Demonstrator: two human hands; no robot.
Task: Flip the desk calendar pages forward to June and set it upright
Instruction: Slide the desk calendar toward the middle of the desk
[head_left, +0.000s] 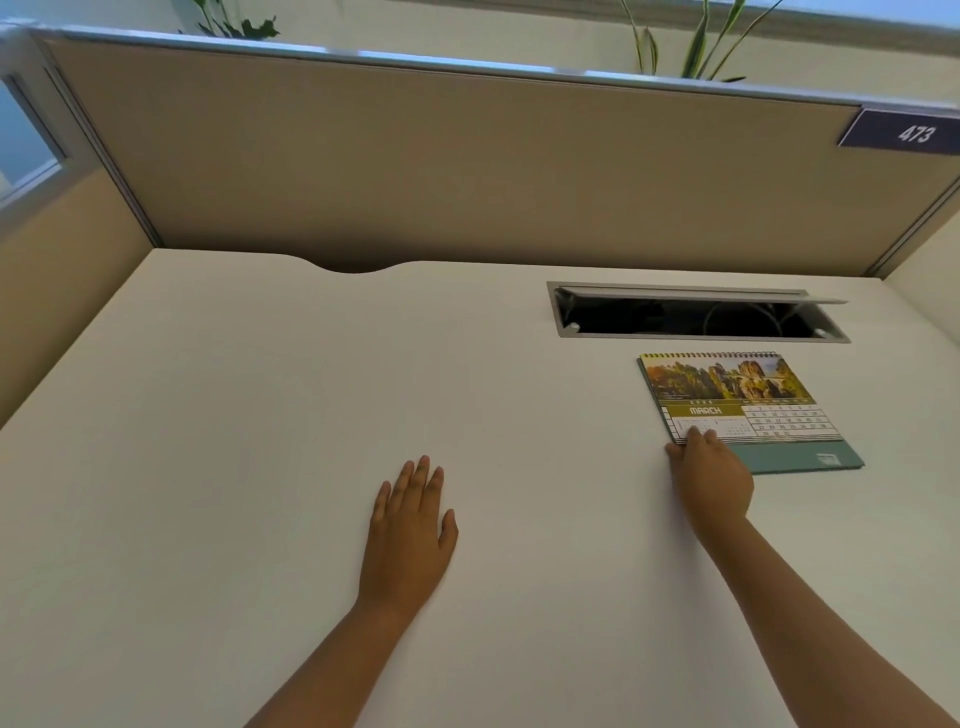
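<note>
On the right half of the white table (260, 415), just in front of the open cable slot (696, 318), my desk calendar (748, 405) lies flat on its back. Its spiral binding runs along the far edge. The page on top carries a landscape photo of rocky cliffs and autumn trees across the upper part; below it an olive band reads MARCH, with a grid of dates to the right and some smaller print to the left that I cannot read. A teal cardboard base sticks out past the near edge of the pages, with a small pale label near its right corner.

My right hand (714, 475) rests on the near left corner of the calendar, fingertips touching the bottom of the March page and the thumb at the left edge; whether I have actually pinched the sheet I cannot tell. My left hand (410, 530) lies well apart from it, palm down on the bare table, fingers stretched out and slightly spread, holding nothing.
</note>
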